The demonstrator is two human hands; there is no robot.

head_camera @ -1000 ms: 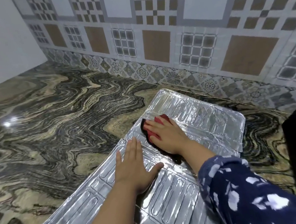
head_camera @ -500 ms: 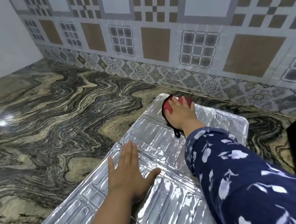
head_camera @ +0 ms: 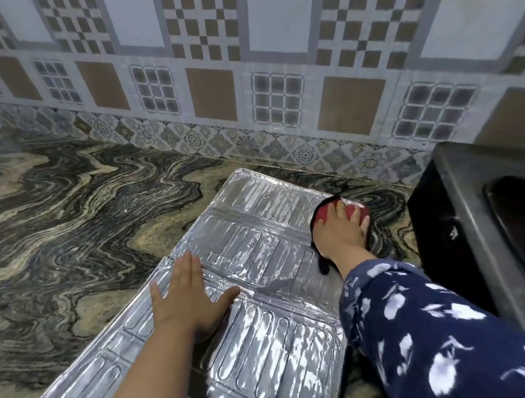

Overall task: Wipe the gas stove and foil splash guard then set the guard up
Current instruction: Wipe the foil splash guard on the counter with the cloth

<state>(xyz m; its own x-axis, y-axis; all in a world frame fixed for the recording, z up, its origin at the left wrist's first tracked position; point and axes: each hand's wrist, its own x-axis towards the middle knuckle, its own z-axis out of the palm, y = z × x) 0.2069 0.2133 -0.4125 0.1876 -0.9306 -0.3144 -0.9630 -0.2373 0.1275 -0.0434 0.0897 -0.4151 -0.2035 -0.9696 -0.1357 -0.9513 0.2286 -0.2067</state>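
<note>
The silver foil splash guard (head_camera: 252, 241) lies flat on the marbled countertop, running from the bottom left toward the tiled wall. My left hand (head_camera: 186, 289) presses flat on its middle, fingers spread. My right hand (head_camera: 341, 236) presses a red and black cloth (head_camera: 351, 214) onto the guard's far right edge. The black gas stove (head_camera: 468, 220) stands at the right, close beside my right hand.
The marbled countertop (head_camera: 65, 224) stretches out to the left of the guard. A patterned tile wall (head_camera: 243, 82) rises behind it. My right forearm wears a dark blue sleeve (head_camera: 444, 335) with white print, covering the guard's near right part.
My right hand has swept the cloth from the guard's middle to its far end, then right to the far right edge. The left hand has stayed put. The stove came into view.
</note>
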